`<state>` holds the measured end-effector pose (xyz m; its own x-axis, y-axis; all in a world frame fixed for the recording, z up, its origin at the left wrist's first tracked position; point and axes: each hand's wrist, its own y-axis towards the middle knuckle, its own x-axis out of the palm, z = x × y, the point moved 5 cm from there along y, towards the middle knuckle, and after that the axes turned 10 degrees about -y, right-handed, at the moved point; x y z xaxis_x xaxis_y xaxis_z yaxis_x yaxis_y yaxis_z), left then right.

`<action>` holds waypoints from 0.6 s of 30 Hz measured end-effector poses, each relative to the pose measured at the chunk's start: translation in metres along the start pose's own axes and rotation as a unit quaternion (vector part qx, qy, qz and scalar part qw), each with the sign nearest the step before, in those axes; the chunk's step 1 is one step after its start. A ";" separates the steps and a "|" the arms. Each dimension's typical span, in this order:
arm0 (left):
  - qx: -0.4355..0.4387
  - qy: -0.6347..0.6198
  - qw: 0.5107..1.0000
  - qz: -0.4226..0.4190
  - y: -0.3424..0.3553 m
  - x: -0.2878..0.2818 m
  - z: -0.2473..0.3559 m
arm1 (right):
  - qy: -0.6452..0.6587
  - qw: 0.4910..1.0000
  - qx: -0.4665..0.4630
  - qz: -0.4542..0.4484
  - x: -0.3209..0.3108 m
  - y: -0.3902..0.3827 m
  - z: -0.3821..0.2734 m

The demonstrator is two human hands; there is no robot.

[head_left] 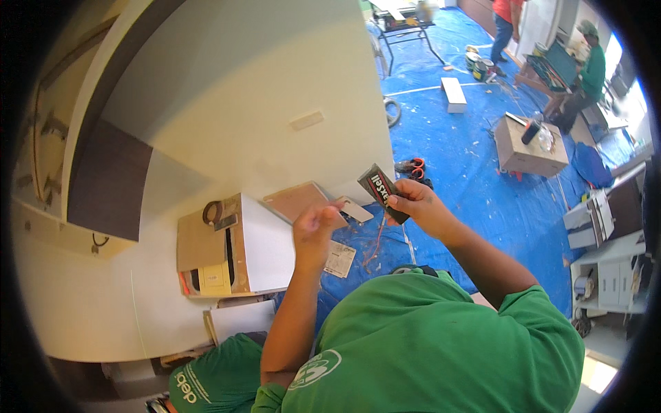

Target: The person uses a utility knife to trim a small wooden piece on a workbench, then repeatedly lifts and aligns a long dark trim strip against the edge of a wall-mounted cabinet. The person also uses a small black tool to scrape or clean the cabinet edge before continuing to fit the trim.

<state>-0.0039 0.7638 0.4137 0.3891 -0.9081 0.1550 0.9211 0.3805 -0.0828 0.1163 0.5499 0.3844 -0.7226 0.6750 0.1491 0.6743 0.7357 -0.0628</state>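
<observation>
My right hand (418, 204) grips a small flat black box (380, 191) with pale lettering and a red stripe, thumb on its face. The box is tilted over the floor. To its left my left hand (315, 226) is raised, apart from the box, its fingers loosely bent and nothing visible in them. Behind my left hand a brown board (289, 201) leans at the wall. Below the box a thin reddish cable (376, 249) and a printed sheet (339, 259) lie on the floor.
A blue sheet (441, 148) covers the floor. At left stands a white cabinet (272, 251) with cardboard and a tape roll (213, 213). A person in green (213, 375) is close at lower left. Farther off are a wooden box (530, 155), paint cans (482, 67) and two people.
</observation>
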 end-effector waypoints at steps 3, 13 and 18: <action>0.113 -0.075 0.989 -0.064 0.011 0.038 0.025 | 0.004 1.000 0.006 -0.021 0.021 -0.001 -0.013; 0.084 -0.037 0.995 -0.032 0.018 0.042 0.032 | -0.073 0.994 -0.035 -0.078 0.036 0.006 -0.010; 0.103 -0.036 0.994 -0.003 0.014 0.034 0.025 | -0.098 0.991 -0.040 -0.076 0.038 0.008 -0.007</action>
<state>0.0221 0.7427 0.4425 0.3769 -0.8985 0.2250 0.9042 0.4096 0.1210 0.0955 0.5814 0.3970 -0.8276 0.5596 -0.0443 0.5590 0.8288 0.0263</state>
